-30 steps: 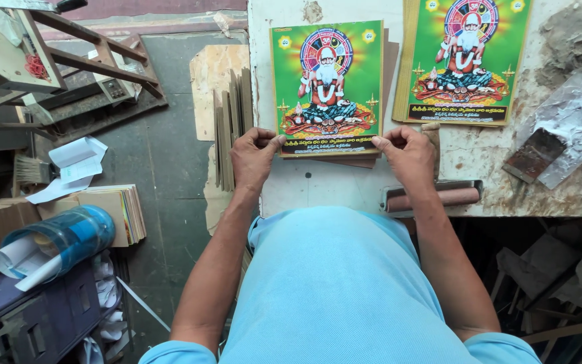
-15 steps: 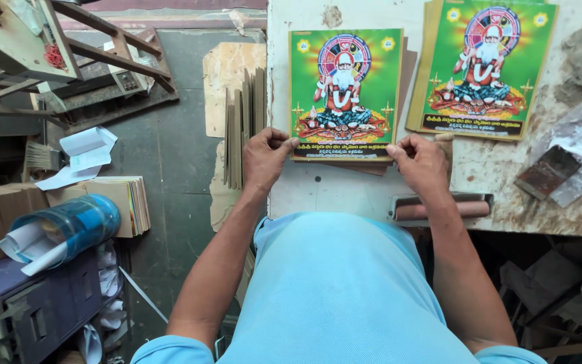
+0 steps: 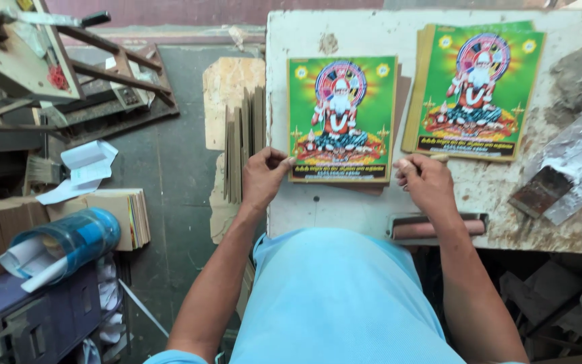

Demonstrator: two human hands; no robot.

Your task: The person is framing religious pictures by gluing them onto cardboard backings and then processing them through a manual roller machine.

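- Brown backing board (image 3: 402,87) under the green printed picture (image 3: 342,118): only its right and lower edges show.
- Stack of green prints (image 3: 476,91): lower sheets covered by the top one; count cannot be told.
- Left hand (image 3: 264,176): fingertips curled under, hidden.
- Pink roller (image 3: 432,229): partly behind the right hand's wrist.
- Small caption lettering too fine to tell.

Both hands, left hand (image 3: 262,176) and right hand (image 3: 426,180), grip the green print's (image 3: 342,118) lower corners on the white table (image 3: 345,209); print stack (image 3: 477,91) right of it.
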